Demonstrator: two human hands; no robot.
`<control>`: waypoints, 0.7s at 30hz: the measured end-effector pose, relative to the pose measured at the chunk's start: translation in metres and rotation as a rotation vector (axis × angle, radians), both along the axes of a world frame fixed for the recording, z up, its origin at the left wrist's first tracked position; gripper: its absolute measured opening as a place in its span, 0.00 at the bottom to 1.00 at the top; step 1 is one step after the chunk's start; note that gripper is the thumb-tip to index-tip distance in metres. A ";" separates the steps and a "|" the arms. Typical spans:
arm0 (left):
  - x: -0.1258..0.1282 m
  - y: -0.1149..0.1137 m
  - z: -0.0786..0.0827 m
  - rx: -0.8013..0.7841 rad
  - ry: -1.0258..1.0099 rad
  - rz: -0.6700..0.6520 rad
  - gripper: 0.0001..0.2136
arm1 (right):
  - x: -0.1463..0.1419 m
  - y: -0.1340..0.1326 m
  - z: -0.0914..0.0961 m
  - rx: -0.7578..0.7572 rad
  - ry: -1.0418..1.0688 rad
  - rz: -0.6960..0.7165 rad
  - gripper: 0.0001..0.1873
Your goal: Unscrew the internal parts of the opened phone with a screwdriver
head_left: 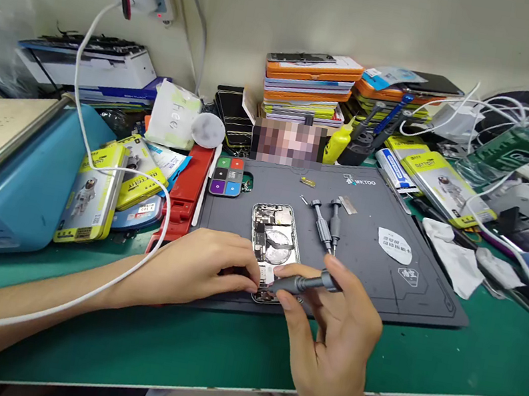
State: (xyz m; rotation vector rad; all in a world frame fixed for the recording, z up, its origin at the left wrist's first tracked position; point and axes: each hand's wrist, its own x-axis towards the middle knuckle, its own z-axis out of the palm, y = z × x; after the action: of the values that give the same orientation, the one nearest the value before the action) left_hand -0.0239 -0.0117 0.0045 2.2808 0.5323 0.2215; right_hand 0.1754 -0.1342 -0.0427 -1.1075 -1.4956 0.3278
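Note:
An opened phone lies on a dark grey repair mat, its inner parts and a round coil showing. My right hand grips a grey screwdriver between thumb and fingers, with its handle end pointing right. The driver is tilted low over the bottom part of the phone. At the phone's lower left edge is my left hand, thumb and forefinger brought together beside the screwdriver's tip end. Whatever sits between those fingertips is too small to make out. Two more grey screwdrivers rest on the mat right of the phone.
A small case with coloured squares sits at the mat's upper left. A white cable loops over my left forearm. Yellow battery boxes and a blue machine stand left. Stacked boxes, a yellow bottle and a driver holder line the back.

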 end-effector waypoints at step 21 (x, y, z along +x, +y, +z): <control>-0.001 0.003 0.003 -0.043 -0.018 0.081 0.08 | 0.000 0.000 0.002 -0.108 -0.031 0.068 0.38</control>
State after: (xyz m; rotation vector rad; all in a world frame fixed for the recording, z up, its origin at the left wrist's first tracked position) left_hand -0.0246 -0.0085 0.0080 2.2164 0.6151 0.2675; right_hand 0.1758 -0.1338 -0.0409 -1.1531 -1.5606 0.4452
